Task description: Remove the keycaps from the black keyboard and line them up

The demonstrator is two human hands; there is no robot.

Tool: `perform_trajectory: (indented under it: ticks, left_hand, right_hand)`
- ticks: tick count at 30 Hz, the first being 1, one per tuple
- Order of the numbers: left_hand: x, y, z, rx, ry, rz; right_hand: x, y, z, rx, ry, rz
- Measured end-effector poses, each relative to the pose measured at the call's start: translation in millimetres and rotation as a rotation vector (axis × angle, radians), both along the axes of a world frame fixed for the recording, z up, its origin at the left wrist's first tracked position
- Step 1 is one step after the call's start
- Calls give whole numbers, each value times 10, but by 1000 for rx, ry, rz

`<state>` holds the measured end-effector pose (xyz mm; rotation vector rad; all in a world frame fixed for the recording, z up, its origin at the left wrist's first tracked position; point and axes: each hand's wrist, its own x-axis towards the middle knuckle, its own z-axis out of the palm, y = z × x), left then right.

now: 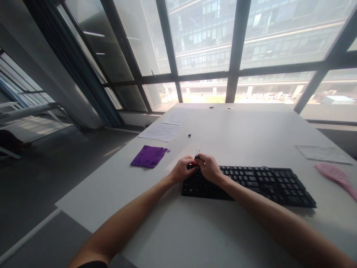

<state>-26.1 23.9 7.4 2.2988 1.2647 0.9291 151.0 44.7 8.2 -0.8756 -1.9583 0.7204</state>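
Note:
My left hand (182,169) and my right hand (209,167) meet over the upper left corner of a black keyboard (251,182). Between them is what looks like a keycap puller (193,163), a red part of it showing at my left fingers, which are closed around it. Two thin wire prongs (198,151) stick up above the fingertips. My right thumb and fingers pinch a small dark piece (197,158) at the base of the wires; its exact shape is mostly hidden. Farther back, a small black keycap-like piece (189,135) lies on the white table (156,216).
Left of the hands lies a purple drawstring pouch (149,156), with printed sheets (160,131) behind it. On the right are a pink hairbrush (331,174) and a flat translucent bag (322,153). Tall windows (203,37) stand behind the table.

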Motion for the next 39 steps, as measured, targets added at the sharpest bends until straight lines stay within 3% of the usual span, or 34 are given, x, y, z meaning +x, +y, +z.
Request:
perform_trajectory:
  ticks: [10, 15, 18, 32, 39]
  left_hand:
    - [48, -14, 15, 65, 8, 78]
    - [58, -25, -33, 126, -24, 115]
    - [50, -36, -52, 176, -50, 154]
    - [55, -48, 72, 295, 202, 48]
    - [1, 74, 54, 234, -94, 75]
  right_hand:
    - [7, 0, 69, -122, 144, -40]
    - [-7, 25, 50, -68, 149, -66]
    - [-6, 34, 37, -117, 160, -87]
    - [-1, 98, 9, -190, 177, -113]
    - [-5, 114, -17, -212, 216, -164]
